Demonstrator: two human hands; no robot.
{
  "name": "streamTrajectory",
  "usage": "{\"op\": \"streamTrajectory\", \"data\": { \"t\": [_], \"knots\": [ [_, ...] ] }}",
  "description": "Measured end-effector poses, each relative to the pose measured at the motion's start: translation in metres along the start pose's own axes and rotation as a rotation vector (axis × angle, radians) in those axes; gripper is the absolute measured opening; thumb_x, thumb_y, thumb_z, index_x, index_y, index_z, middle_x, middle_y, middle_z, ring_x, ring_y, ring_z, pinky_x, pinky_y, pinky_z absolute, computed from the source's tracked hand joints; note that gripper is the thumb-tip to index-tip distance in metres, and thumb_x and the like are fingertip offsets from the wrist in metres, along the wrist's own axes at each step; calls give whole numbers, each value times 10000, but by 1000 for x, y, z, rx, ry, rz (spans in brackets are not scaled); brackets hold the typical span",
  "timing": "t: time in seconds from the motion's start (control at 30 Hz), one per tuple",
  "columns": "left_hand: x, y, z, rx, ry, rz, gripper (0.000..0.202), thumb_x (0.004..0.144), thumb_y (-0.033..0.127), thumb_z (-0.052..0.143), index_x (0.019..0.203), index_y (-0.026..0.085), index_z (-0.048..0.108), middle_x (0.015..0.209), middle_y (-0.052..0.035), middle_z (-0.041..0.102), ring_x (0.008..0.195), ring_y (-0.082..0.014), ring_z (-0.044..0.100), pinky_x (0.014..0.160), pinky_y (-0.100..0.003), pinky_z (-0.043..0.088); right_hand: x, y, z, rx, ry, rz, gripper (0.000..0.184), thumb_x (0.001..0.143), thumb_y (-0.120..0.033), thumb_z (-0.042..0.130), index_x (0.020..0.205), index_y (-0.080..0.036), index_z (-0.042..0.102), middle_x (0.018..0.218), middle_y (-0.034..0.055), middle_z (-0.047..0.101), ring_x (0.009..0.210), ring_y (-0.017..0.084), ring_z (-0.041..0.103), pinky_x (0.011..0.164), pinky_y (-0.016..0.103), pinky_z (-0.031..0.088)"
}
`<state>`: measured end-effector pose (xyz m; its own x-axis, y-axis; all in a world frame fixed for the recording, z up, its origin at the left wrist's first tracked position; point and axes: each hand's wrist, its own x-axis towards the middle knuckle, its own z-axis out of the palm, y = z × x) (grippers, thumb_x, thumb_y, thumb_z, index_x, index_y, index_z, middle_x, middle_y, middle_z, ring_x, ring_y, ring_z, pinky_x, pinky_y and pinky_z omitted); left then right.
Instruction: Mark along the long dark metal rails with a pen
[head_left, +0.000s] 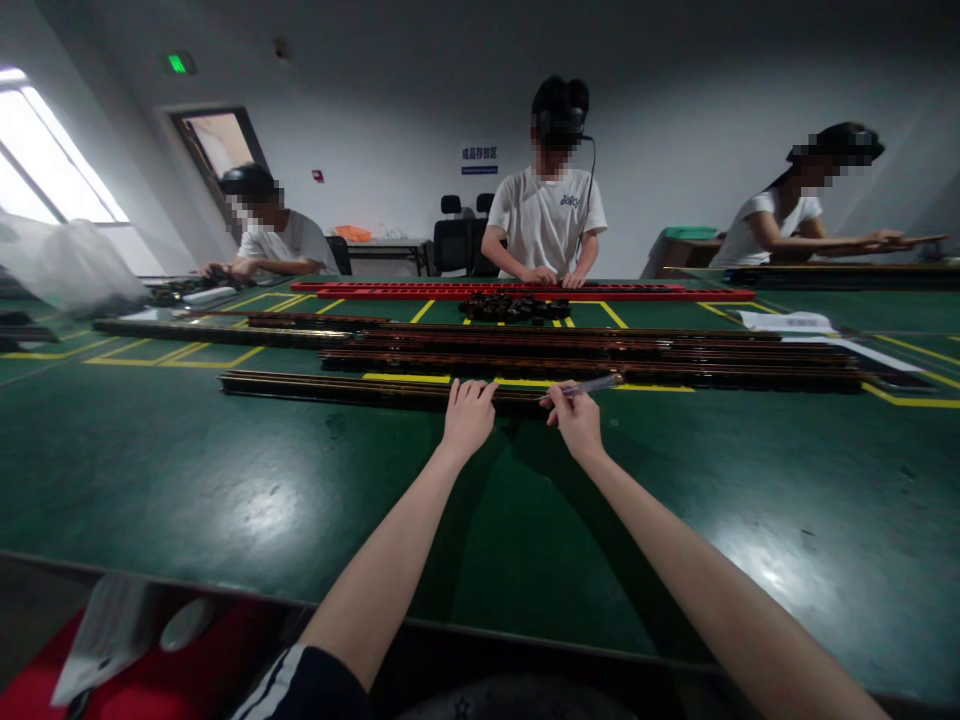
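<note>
A long dark strip (pixel 322 387) with thin lighter edges lies crosswise on the green table just in front of me. My left hand (pixel 471 412) rests on it toward its right part, fingers stretched over its top and slightly apart. Closed around a slim screwdriver (pixel 596 384) with a clear handle, my right hand (pixel 574 418) is at the strip's right end. The screwdriver's thin metal tip points left, down at the strip; whether it touches is too small to tell.
Behind the strip lies a bundle of similar dark strips (pixel 600 350). Farther back are a pile of small black parts (pixel 514 307) and red rails (pixel 360 290), where a person across the table works. Two other people sit left and right. Papers (pixel 787 322) lie at the right.
</note>
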<state>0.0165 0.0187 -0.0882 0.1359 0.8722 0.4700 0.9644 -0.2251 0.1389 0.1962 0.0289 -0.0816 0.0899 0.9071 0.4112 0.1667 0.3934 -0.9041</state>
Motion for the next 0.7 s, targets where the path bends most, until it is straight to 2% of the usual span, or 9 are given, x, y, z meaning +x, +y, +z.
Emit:
{"op": "streamTrajectory", "data": {
  "t": [0.5,0.7],
  "knots": [
    [0,0,-1,1,-6,-9,393,945,150,379,1286,155,573,1255,-93,623,1231,-241,516,1191,-487,228,1,0,-1,-6,-20,10,629,680,-794,544,783,-175,574,712,77,689,449,126,556,419,257,445],
    [0,-1,0,6,13,-6,389,940,152,386,1274,178,583,1232,-82,633,1214,-236,527,1187,-482,241,1,0,-1,-40,-18,28,633,669,-792,551,778,-169,577,722,84,698,450,124,560,428,254,449]
  ]
}}
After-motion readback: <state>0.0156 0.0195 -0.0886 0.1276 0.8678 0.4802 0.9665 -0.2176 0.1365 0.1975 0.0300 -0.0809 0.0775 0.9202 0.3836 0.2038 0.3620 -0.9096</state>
